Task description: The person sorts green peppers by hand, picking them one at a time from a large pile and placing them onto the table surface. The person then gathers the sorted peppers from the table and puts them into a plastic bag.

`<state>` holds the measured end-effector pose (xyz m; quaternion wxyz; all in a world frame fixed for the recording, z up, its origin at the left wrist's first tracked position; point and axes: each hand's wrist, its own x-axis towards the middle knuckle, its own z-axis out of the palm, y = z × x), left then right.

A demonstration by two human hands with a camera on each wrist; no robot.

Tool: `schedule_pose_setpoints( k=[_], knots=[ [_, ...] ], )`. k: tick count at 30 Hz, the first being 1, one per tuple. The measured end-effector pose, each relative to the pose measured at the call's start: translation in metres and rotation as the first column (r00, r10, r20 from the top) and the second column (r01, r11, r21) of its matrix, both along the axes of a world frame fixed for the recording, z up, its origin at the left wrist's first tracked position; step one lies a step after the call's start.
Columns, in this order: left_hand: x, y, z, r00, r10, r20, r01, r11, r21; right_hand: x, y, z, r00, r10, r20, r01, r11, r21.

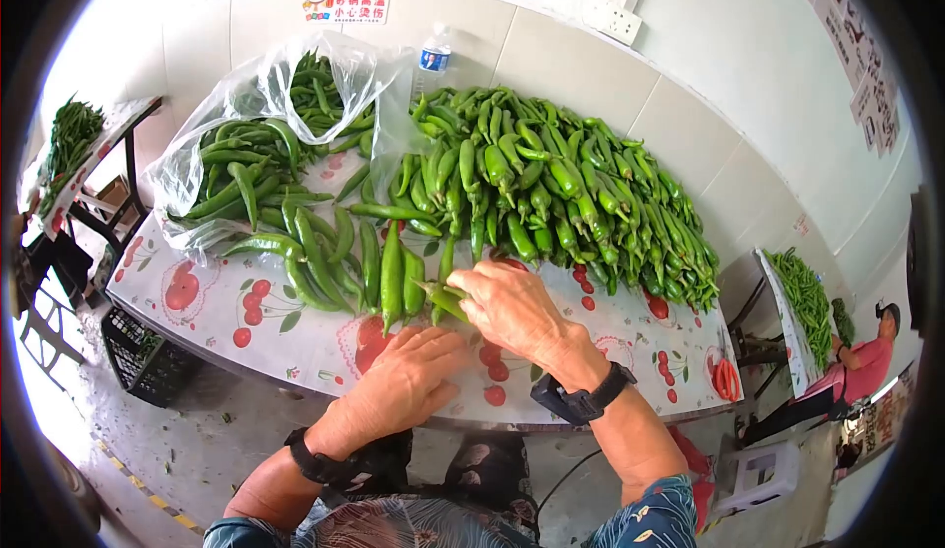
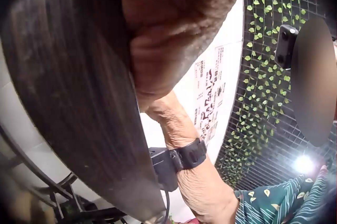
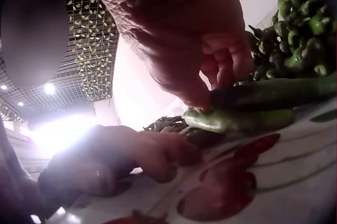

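1. One green pepper (image 1: pixel 443 298) lies on the bench (image 1: pixel 315 351) near the middle of its near edge, at the near end of the row of peppers (image 1: pixel 345 262). In the head view its long axis runs across the bench, roughly along that near edge, with the narrow tip toward the left end.
2. Right hand (image 1: pixel 507 307): it reaches in from the near edge, back of the hand up, fingers curled down. The grip pinches the pepper between thumb and fingertips; the right wrist view shows fingertips (image 3: pixel 197 100) on the pepper (image 3: pixel 237 120).
3. Left hand (image 1: pixel 409 381): it lies palm down on the bench just inside the near edge, beside the right hand, fingers relaxed, grip released, holding nothing.
4. Row of peppers: laid side by side, long axes running from the near edge toward the far edge.
5. Heap of peppers (image 1: pixel 561 184): piled along the far edge toward the right end.
6. Plastic bag (image 1: pixel 256 125): open, partly filled with peppers, at the far left corner.
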<state>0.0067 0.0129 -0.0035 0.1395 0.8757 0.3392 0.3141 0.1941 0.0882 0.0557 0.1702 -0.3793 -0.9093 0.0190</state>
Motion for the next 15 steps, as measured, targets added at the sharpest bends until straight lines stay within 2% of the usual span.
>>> schedule_pose_setpoints(
  k=[3, 6, 7, 10, 12, 13, 15],
  knots=[
    [0.001, 0.000, -0.001, 1.000, 0.014, 0.005, -0.014, 1.000, 0.000, 0.013, 0.003, 0.004, 0.994, 0.041, -0.097, -0.035, 0.997, 0.065],
    [0.001, -0.003, -0.002, 1.000, 0.029, 0.013, -0.029, 1.000, -0.001, 0.032, -0.003, 0.027, 0.966, -0.059, -0.253, 0.090, 0.990, 0.112],
    [0.001, -0.002, -0.001, 1.000, 0.027, 0.013, -0.027, 1.000, 0.003, 0.041, -0.005, 0.033, 0.942, -0.122, -0.311, 0.142, 0.989, 0.040],
    [0.001, -0.004, -0.002, 0.999, 0.033, -0.008, -0.032, 0.999, 0.032, 0.063, -0.015, 0.053, 0.823, -0.296, -0.485, 0.224, 0.953, -0.202],
    [0.001, -0.004, -0.002, 0.999, 0.039, -0.023, -0.038, 0.998, 0.046, 0.077, -0.016, 0.060, 0.756, -0.307, -0.579, 0.254, 0.952, -0.172],
    [0.001, -0.005, -0.002, 0.999, 0.042, -0.032, -0.040, 0.998, 0.050, 0.081, -0.019, 0.067, 0.673, -0.350, -0.651, 0.223, 0.936, -0.273],
    [0.001, -0.005, -0.001, 0.998, 0.043, -0.036, -0.041, 0.998, 0.051, 0.085, -0.024, 0.079, 0.566, -0.274, -0.778, 0.160, 0.962, -0.222]
  ],
)
